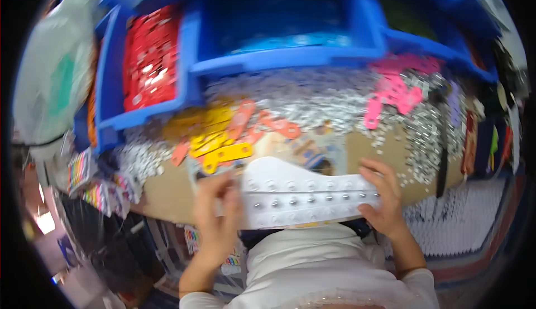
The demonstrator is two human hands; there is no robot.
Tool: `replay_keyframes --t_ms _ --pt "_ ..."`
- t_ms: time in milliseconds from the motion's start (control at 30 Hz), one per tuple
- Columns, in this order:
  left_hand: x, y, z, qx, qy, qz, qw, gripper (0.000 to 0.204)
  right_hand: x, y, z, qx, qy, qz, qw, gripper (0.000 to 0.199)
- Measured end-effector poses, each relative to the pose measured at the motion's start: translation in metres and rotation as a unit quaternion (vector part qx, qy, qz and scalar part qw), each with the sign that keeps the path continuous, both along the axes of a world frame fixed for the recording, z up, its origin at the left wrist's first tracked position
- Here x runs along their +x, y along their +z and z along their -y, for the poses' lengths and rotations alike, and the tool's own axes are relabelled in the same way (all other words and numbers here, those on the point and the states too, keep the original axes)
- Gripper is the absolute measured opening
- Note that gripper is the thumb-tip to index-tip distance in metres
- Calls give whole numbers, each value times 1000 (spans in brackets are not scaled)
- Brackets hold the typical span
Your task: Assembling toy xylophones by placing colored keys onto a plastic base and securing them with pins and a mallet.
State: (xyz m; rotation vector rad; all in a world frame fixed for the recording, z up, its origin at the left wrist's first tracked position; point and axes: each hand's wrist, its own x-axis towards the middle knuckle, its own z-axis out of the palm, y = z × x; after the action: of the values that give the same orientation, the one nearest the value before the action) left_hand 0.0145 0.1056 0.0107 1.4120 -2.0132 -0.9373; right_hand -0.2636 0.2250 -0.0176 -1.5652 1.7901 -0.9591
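Observation:
A white plastic panel (307, 193) with a curved far edge is held level in front of my body. Rows of round dimples run across it, and the middle row carries small shiny metal pieces. My right hand (384, 197) grips its right end, thumb on the near side and fingers at the far side. Beside the panel's left end is my left hand (218, 211), smeared by motion; whether its fingers touch the panel is unclear. Just beyond lie yellow plastic pieces (228, 154) with holes and salmon-coloured pieces (285, 127).
Blue bins (290, 60) line the back, one holding red pieces (151, 60). Heaps of small silvery parts (318, 105) and pink pieces (393, 91) cover the cardboard-coloured tabletop (170, 192). A dark strip (443, 152) stands at right, near a white ridged sheet (452, 222).

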Motion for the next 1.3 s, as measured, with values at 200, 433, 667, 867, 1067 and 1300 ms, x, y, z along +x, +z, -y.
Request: replay_keyframes --t_ms 200,433,667,867,1067,1300 --pt "12 -10 -14 35 -16 -72 997 38 -3 1 -2 23 4 -70 997 54" --pt "59 -28 28 -152 143 160 965 28 20 53 74 -39 70 -259 962 49" --pt "90 -26 39 -204 178 165 948 22 130 36 172 -184 379 -262 868 34" --pt "100 -36 49 -242 145 237 930 13 218 10 245 -169 414 -170 878 25" --pt "108 -30 65 -289 47 295 910 13 253 -15 276 -235 383 -255 856 18" --pt "98 -52 40 -206 40 246 946 15 222 -3 257 -254 327 -207 886 25"
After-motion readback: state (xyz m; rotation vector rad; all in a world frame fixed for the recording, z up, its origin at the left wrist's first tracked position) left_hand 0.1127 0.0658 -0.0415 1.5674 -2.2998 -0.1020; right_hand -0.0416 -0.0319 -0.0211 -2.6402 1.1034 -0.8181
